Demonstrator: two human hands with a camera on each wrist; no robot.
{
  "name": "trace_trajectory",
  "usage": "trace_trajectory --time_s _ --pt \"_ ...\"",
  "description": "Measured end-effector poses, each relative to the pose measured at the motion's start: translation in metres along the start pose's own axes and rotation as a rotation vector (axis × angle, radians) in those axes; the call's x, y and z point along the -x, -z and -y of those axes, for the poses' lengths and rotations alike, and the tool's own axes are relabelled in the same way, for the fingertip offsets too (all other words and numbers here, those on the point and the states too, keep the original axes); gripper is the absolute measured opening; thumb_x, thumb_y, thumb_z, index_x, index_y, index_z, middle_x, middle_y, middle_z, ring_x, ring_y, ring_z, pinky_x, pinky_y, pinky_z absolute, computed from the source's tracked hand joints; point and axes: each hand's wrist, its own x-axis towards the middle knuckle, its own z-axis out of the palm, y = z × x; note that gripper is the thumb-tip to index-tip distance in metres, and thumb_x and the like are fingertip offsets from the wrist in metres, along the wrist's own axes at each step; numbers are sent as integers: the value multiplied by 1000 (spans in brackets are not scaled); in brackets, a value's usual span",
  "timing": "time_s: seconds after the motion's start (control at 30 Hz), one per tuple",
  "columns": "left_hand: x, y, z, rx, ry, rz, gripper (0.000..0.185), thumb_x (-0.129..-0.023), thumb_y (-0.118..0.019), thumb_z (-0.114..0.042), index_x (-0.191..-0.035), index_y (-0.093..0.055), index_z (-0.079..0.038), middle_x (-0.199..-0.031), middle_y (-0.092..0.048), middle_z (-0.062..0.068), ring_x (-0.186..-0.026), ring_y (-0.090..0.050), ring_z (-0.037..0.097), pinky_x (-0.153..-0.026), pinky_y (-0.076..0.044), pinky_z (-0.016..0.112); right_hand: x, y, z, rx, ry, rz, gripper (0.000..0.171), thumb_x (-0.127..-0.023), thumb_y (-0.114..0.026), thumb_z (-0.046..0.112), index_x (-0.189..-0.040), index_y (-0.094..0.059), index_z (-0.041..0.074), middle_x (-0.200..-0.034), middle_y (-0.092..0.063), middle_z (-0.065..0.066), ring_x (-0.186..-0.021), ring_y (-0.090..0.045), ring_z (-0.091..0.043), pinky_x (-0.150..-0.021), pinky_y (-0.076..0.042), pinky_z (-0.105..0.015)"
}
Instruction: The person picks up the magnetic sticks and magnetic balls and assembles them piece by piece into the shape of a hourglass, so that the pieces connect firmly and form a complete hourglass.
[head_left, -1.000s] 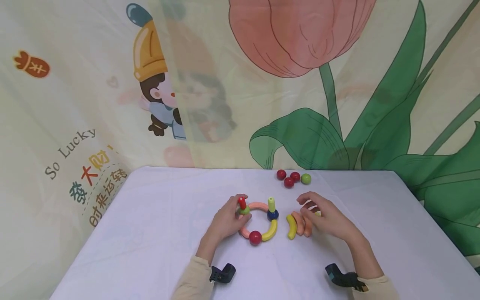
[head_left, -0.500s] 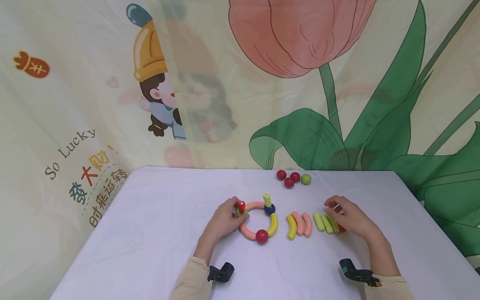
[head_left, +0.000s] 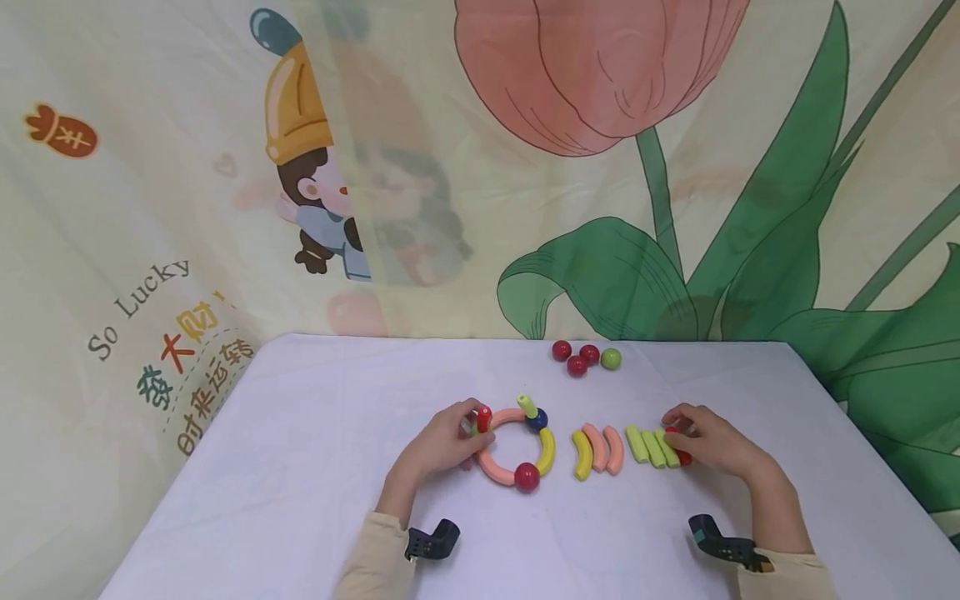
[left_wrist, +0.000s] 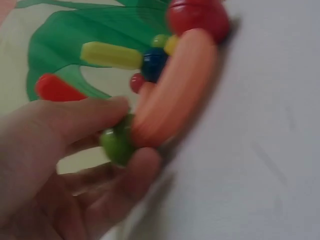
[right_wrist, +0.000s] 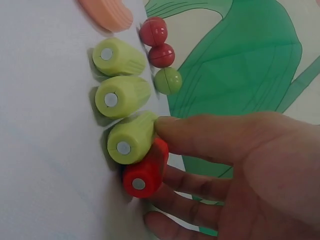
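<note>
Having shifted right, the right hand (head_left: pixel 711 438) pinches a straight red plastic-looking rod (right_wrist: pixel 141 176); the left hand (head_left: pixel 441 440) grips a shiny green ball (left_wrist: pixel 116 145), apparently steadying the multicoloured rod-and-ball ring (head_left: pixel 547 452).

In the head view, the left hand (head_left: pixel 441 437) largely hides its green ball (left_wrist: pixel 116 145); the right hand (head_left: pixel 711 439) partly covers its red rod (right_wrist: pixel 145 175). The bench (head_left: pixel 300 500) has its near edge cut off. The left wrist view, blurred, crops the nearest red ball (left_wrist: pixel 197 21).
</note>
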Motion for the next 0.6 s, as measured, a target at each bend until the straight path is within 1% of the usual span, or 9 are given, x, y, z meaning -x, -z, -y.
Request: trace_trajectory --time_s 0.07,0.17,0.23,0.3,0.37,0.4,0.5,0.6 --pt "3 5 0 24 4 72 33 -87 -65 -24 -117 -53 -16 -101 -58 8 -59 -62 14 -58 -51 29 1 1 -1 -5 -8 11 27 -90 -60 17 -112 -56 1 -104 -59 -16 -92 -56 -27 -71 -53 -37" --pt "8 13 1 29 6 165 33 -88 -63 -21 -120 -53 -17 -108 -57 7 -64 -62 15 -61 -52 30 1 2 -2 -9 -8 17 26 -90 -59 15 -111 -56 1 -103 -59 -16 -91 -56 -26 -70 -52 -35" --pt "11 19 2 29 3 201 30 -88 -60 -16 -118 -55 -18 -107 -58 6 -67 -61 17 -61 -52 30 1 1 -2 -7 -7 15 25 -90 -58 14 -111 -56 1 -103 -59 -16 -90 -56 -26 -70 -52 -35" --pt "13 23 4 27 -2 217 27 -89 -55 -12 -115 -57 -17 -102 -59 6 -68 -60 17 -61 -51 30 1 1 -3 0 -9 11 24 -90 -58 13 -111 -56 1 -102 -59 -16 -90 -55 -26 -69 -52 -35" --pt "12 24 6 18 -12 201 24 -90 -51 -10 -111 -59 -15 -96 -61 6 -68 -59 17 -61 -49 29 0 1 -4 9 -18 7 24 -90 -57 12 -112 -57 0 -102 -58 -16 -91 -55 -26 -70 -52 -37" --pt "11 23 6 11 -15 178 22 -90 -50 -10 -110 -60 -14 -93 -62 6 -68 -59 17 -61 -48 28 0 1 -4 13 -24 4 24 -90 -57 12 -112 -57 1 -102 -58 -16 -91 -55 -27 -71 -52 -37" --pt "3 16 9 -9 -18 73 19 -94 -51 -16 -110 -60 -14 -88 -63 4 -66 -57 14 -60 -46 26 0 1 -5 17 -38 -2 23 -90 -58 13 -110 -56 1 -101 -58 -15 -93 -55 -28 -72 -53 -38" --pt "-5 3 10 6 -15 -33 19 -95 -54 -21 -112 -61 -15 -89 -62 3 -64 -55 13 -58 -47 26 0 1 -5 6 -38 -7 22 -90 -58 13 -109 -56 1 -101 -58 -15 -93 -56 -29 -72 -53 -38"
